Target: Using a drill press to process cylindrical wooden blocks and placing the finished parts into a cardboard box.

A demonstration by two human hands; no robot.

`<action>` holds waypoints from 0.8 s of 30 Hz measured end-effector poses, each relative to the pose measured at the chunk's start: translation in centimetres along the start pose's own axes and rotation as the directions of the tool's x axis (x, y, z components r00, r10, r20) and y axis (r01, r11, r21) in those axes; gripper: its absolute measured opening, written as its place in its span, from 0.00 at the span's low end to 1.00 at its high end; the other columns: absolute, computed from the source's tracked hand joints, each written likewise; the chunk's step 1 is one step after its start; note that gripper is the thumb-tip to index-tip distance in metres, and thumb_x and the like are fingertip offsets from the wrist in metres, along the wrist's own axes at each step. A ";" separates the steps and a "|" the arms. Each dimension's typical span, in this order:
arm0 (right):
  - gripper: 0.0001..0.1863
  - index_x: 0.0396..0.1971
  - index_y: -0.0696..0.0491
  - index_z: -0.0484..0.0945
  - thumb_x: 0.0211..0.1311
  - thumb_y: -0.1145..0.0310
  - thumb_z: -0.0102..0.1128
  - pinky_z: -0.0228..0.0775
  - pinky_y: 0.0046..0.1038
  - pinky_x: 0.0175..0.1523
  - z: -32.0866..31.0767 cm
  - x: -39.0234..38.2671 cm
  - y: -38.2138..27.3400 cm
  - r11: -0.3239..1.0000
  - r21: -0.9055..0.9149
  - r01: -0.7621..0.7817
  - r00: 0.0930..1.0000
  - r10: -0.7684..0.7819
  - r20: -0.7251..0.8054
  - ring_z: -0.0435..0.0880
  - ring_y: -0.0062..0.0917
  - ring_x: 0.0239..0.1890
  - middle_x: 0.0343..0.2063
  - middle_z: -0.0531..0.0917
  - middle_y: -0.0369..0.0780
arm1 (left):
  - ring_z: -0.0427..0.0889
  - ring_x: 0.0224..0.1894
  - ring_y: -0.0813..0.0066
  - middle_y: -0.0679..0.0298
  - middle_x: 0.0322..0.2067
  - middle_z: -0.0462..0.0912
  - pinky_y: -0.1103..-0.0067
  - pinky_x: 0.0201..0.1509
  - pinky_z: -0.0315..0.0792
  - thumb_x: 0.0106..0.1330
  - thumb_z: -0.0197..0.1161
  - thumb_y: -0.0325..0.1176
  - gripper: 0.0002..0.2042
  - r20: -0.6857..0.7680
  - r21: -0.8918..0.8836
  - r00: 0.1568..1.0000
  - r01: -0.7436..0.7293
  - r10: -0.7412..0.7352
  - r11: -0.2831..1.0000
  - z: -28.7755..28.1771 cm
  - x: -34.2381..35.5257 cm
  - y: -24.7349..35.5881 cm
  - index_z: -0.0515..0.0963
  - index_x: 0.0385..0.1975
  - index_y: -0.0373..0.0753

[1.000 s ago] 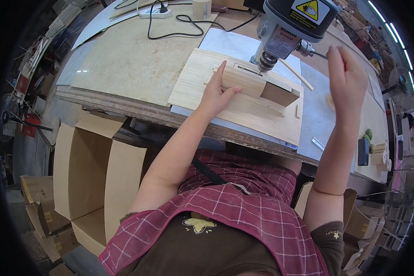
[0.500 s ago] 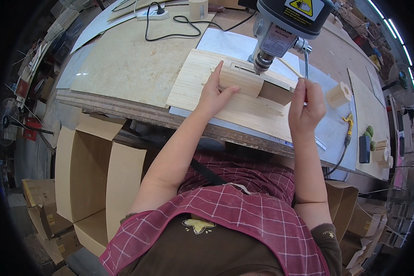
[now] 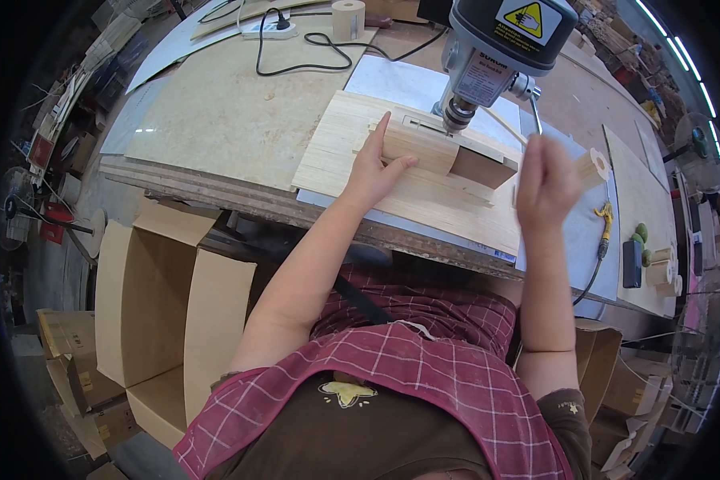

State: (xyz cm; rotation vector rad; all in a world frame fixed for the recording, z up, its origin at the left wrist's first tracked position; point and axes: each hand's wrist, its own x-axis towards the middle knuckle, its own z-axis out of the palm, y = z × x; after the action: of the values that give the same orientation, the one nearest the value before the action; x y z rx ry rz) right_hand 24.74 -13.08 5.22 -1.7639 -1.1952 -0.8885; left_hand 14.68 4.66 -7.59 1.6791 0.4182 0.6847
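Note:
My left hand [image 3: 372, 172] lies on a pale wooden block [image 3: 426, 152], its thumb along the near face and its fingers at the left end. The block rests on a light wooden board [image 3: 324, 156] under a bench drill press [image 3: 482, 72]. Just above the block's far edge is the chuck [image 3: 458, 114]; I cannot make out whether a bit touches the wood. A slotted light strip [image 3: 424, 124] lies behind the block. On the right, my right hand [image 3: 547, 180], blurred by motion, is closed around the end of the metal feed lever [image 3: 537, 116].
A round wooden piece [image 3: 592, 168] stands right of the lever, near a yellow-tipped cable [image 3: 604, 224]. Farther right lie a dark phone-like slab [image 3: 632, 264] and more wooden pieces [image 3: 662, 270]. A power strip [image 3: 269, 30] sits at the back left. An open cardboard box [image 3: 152, 304] stands below the bench.
My right hand has moved right with the lever's end, opening a gap from the block. My left hand and the block keep their place under the chuck. The whole view has shifted slightly.

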 end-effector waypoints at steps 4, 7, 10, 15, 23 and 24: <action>0.12 0.22 0.56 0.72 0.55 0.63 0.50 0.61 0.27 0.23 -1.4 6.8 0.4 0.998 -0.043 -0.047 0.998 0.049 0.036 0.71 0.35 0.18 0.16 0.72 0.45 | 0.67 0.52 0.63 0.50 0.51 0.65 0.76 0.52 0.64 0.49 0.64 0.31 0.38 -0.007 0.010 1.000 -0.024 0.024 1.000 -0.3 -0.1 -0.1 0.49 0.60 0.39; 0.13 0.23 0.57 0.72 0.56 0.61 0.49 0.63 0.27 0.25 -0.4 11.4 4.2 0.993 -0.101 -0.066 0.994 0.075 0.085 0.71 0.37 0.18 0.17 0.73 0.46 | 0.68 0.51 0.64 0.50 0.50 0.66 0.76 0.51 0.65 0.51 0.63 0.32 0.37 -0.004 0.010 1.000 0.028 -0.028 1.000 -0.4 -0.3 0.3 0.49 0.60 0.38; 0.21 0.20 0.57 0.73 0.56 0.53 0.43 0.53 0.20 0.21 0.2 14.5 8.6 0.934 -0.104 -0.342 0.892 0.358 0.277 0.64 0.16 0.13 0.11 0.69 0.35 | 0.69 0.50 0.64 0.49 0.50 0.66 0.77 0.49 0.66 0.52 0.62 0.33 0.36 0.012 -0.007 0.999 -0.036 0.036 0.999 0.8 0.2 0.3 0.49 0.59 0.36; 0.21 0.18 0.57 0.73 0.54 0.54 0.44 0.49 0.19 0.18 2.4 15.4 11.1 0.885 0.023 -0.466 0.833 0.429 0.348 0.63 0.14 0.12 0.10 0.68 0.34 | 0.70 0.48 0.64 0.48 0.49 0.66 0.78 0.46 0.67 0.52 0.62 0.35 0.37 0.029 0.053 1.000 -0.006 0.004 0.999 3.2 -0.5 1.1 0.48 0.59 0.35; 0.21 0.17 0.57 0.72 0.55 0.54 0.45 0.52 0.18 0.22 0.2 14.2 8.3 0.931 -0.017 -0.365 0.891 0.354 0.285 0.64 0.15 0.16 0.12 0.69 0.34 | 0.70 0.48 0.67 0.50 0.49 0.66 0.78 0.46 0.68 0.53 0.61 0.32 0.36 0.022 0.018 0.998 -0.059 0.058 0.998 3.8 -0.4 0.8 0.47 0.60 0.34; 0.21 0.18 0.58 0.72 0.55 0.54 0.45 0.53 0.18 0.24 -0.5 13.7 7.4 0.950 -0.064 -0.307 0.914 0.312 0.259 0.64 0.15 0.18 0.13 0.69 0.34 | 0.70 0.48 0.63 0.49 0.49 0.65 0.78 0.45 0.68 0.52 0.62 0.33 0.37 0.027 -0.017 0.999 -0.046 0.046 0.999 4.0 -0.3 0.8 0.48 0.59 0.34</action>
State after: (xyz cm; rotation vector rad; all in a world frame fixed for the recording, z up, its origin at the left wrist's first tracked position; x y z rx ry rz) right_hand 35.81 -10.03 15.67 -2.0683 -1.0291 -0.4894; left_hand 16.89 1.27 -7.33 1.6852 0.3551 0.6966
